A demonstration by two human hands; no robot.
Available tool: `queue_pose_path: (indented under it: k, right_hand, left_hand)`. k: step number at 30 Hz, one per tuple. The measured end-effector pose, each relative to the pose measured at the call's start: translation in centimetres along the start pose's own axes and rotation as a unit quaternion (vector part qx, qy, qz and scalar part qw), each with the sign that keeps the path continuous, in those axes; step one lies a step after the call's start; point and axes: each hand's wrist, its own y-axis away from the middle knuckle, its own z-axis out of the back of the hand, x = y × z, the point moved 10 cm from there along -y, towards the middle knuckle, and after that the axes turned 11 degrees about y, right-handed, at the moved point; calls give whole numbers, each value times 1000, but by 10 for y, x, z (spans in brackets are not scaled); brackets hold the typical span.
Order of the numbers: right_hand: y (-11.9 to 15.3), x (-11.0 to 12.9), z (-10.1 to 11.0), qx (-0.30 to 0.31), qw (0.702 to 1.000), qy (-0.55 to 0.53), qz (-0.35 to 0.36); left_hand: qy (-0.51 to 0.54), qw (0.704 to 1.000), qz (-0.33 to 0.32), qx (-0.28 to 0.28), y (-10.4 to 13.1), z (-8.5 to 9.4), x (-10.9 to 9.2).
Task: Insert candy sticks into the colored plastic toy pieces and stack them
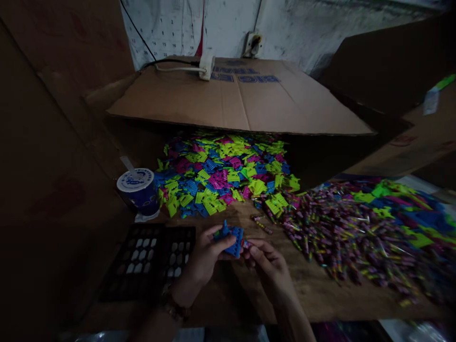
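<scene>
Near the front of the table, my left hand (207,251) grips a blue plastic piece (234,241) with a toothed edge and a small knob on top. My right hand (268,260) pinches a small wrapped stick (245,243), pinkish with bright bits, against the right side of the blue piece. How far the stick goes into the piece is hidden by my fingers. Beyond my hands lies a heap of yellow, blue and pink plastic pieces (221,178). To the right spreads a big pile of similar thin wrapped sticks (342,232).
A lidded blue cup (142,202) stands at the left, beside a black tray (128,280) with white spots. A cardboard flap (285,102) overhangs the heap, with a white power socket (206,67) on it. More coloured pieces (423,213) lie far right.
</scene>
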Motion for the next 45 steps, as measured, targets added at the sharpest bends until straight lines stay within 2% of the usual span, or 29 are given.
queue_pose_path:
  k: [6,11,13,16,18,20,26,29,31,33,34,36,38,39,41,45]
  right_hand:
    - [-1,2,5,-23,999,49,10]
    - [-2,-17,2,9,998,-40,-51]
    - [0,-18,4,13,998,-43,-54]
    - [5,-7,8,4,1000,14,-25]
    - [7,2,11,-10,998,67,-10]
    - [7,8,11,-16,994,109,-5]
    - [2,13,-3,-14,986,164,9]
    - [1,4,-9,-5,978,209,11]
    - [-3,-3,-5,10,960,279,23]
    - [-11,-3,13,-23,917,394,61]
    - [-15,1,26,-57,883,458,87]
    - [-25,8,49,-118,797,578,129]
    - [-38,7,62,-134,717,671,133]
    - [-44,5,65,-128,690,701,126]
    - [-53,2,68,-117,667,727,114]
    - [-56,2,61,-106,679,715,129]
  left_hand:
    - [-28,999,-25,-39,-3,8,-5]
    - [29,998,48,11,-9,1,12]
    - [30,998,48,-1,-8,3,15]
    - [-37,999,-8,-31,-3,7,7]
    - [-104,991,-71,-42,1,8,-4]
    - [-142,983,-106,-46,4,9,-10]
    - [-157,982,-99,-40,-8,25,0]
    - [-167,981,-88,-45,-16,40,10]
    - [-215,971,-92,-41,-20,48,13]
    - [-327,930,-161,-50,-20,53,-1]
    - [-394,891,-217,-62,-18,51,-14]
    - [-518,789,-321,-82,-15,42,-41]
    - [-613,698,-360,-86,-22,31,-56]
    - [-647,669,-356,-85,-32,27,-61]
    - [-685,640,-338,-85,-54,25,-68]
    - [-688,645,-327,-64,-96,25,-72]
